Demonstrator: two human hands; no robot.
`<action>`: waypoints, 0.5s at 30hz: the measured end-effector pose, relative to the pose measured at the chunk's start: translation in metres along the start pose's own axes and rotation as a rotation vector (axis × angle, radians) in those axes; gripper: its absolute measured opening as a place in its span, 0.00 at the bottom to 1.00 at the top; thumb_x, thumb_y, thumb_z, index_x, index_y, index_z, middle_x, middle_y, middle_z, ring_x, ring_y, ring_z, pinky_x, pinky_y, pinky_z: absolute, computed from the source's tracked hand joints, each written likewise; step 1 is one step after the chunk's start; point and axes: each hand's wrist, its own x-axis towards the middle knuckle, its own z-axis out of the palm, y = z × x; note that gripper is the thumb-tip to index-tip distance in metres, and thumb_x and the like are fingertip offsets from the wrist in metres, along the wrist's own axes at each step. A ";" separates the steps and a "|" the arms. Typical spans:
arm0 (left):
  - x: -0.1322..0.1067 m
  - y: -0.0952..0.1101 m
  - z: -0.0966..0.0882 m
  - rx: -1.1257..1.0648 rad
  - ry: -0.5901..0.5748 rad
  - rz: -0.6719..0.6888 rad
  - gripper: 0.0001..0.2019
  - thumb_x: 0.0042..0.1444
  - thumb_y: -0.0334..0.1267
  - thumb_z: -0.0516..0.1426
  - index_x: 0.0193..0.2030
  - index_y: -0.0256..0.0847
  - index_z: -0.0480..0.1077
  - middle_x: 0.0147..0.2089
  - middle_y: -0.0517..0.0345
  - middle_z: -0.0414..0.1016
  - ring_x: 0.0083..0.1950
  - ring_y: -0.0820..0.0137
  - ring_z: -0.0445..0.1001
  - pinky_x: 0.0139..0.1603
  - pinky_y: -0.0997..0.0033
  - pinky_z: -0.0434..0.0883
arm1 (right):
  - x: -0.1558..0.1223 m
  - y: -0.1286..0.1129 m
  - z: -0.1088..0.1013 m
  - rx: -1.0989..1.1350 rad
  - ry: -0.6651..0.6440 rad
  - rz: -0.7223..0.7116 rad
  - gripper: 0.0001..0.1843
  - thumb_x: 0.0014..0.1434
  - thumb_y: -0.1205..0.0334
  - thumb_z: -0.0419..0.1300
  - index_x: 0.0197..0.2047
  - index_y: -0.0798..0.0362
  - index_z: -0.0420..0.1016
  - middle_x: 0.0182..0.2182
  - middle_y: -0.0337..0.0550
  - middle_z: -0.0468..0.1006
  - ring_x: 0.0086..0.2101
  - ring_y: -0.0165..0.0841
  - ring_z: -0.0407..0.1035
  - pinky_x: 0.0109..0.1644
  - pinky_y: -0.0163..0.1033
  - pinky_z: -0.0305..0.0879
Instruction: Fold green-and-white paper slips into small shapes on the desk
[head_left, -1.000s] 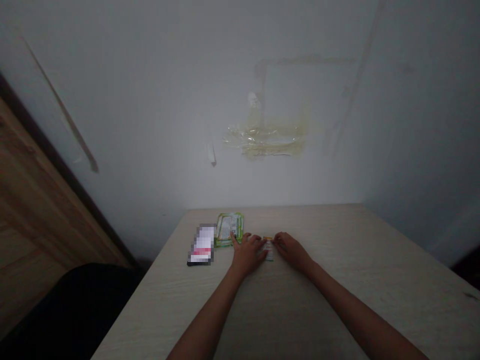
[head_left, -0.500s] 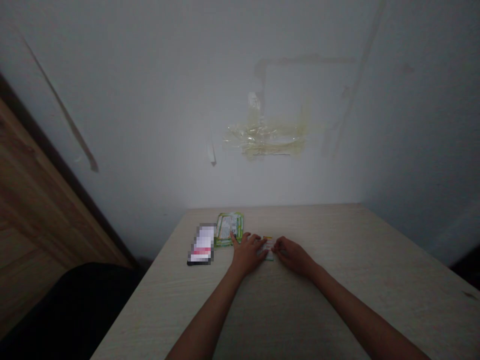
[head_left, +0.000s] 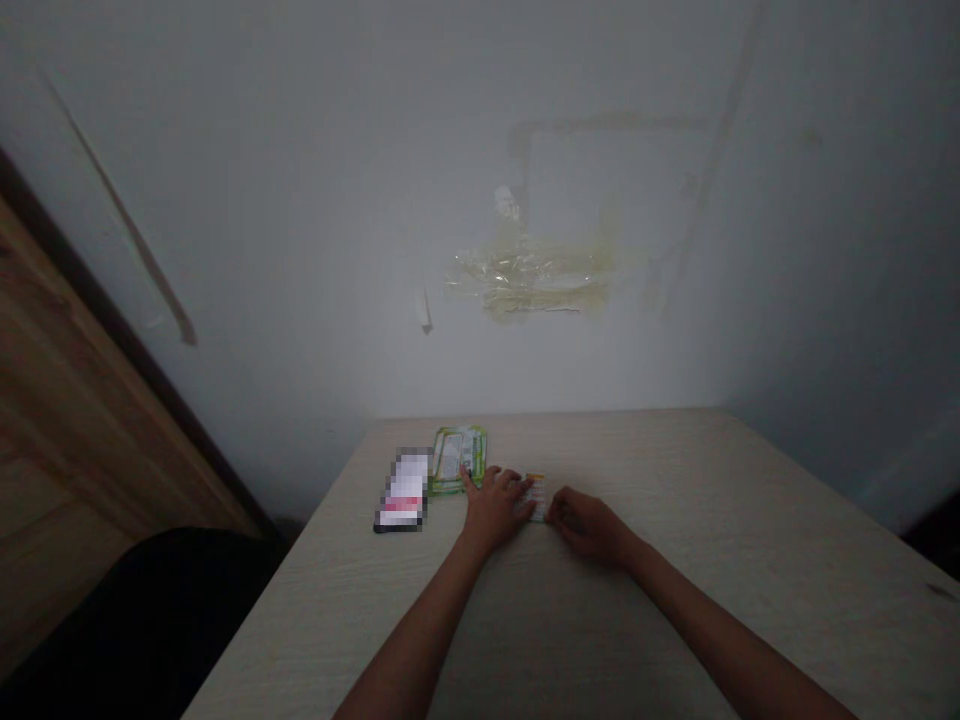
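Observation:
A small white card-like item (head_left: pixel 537 496) with a yellow strip along its top and fine print lies flat on the table, partly covered from the left. My left hand (head_left: pixel 495 508) rests palm down with its fingers spread, two fingertips pressing the item's left side. My right hand (head_left: pixel 586 524) is closed, thumb and fingers curled together at the item's lower right corner. Whether anything is between those fingers cannot be made out. Green-and-white printed packets (head_left: pixel 459 458) lie behind my left hand, its thumb reaching their lower edge.
A phone (head_left: pixel 405 490) with a blurred-out screen lies left of the packets. The pale wooden table (head_left: pixel 675 620) meets a wall (head_left: pixel 300 250) bearing old tape (head_left: pixel 540 275). A dark chair-like shape (head_left: pixel 150 610) and wooden panel (head_left: pixel 67 420) stand to the left.
My right hand has shifted slightly down toward me along the item's right edge, uncovering more of its printed face. My left hand has stayed in place.

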 end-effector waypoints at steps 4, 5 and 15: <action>-0.001 0.001 -0.001 -0.004 0.025 0.012 0.18 0.59 0.54 0.53 0.56 0.63 0.67 0.54 0.61 0.73 0.62 0.55 0.59 0.60 0.22 0.24 | -0.002 0.000 0.001 0.045 0.000 -0.022 0.06 0.59 0.66 0.55 0.41 0.49 0.67 0.37 0.43 0.79 0.38 0.34 0.75 0.44 0.38 0.68; -0.001 0.001 -0.002 0.000 0.030 0.015 0.18 0.59 0.54 0.53 0.56 0.63 0.67 0.53 0.60 0.73 0.61 0.55 0.59 0.60 0.22 0.24 | -0.003 0.001 0.001 0.061 -0.001 -0.019 0.06 0.59 0.65 0.55 0.41 0.49 0.67 0.37 0.42 0.79 0.38 0.34 0.75 0.44 0.39 0.68; -0.002 0.002 -0.005 0.048 0.024 0.007 0.19 0.59 0.54 0.53 0.55 0.60 0.69 0.52 0.57 0.72 0.59 0.56 0.61 0.61 0.23 0.26 | 0.006 0.024 0.005 0.039 0.149 0.065 0.08 0.61 0.60 0.55 0.45 0.49 0.68 0.42 0.45 0.79 0.42 0.35 0.74 0.48 0.43 0.70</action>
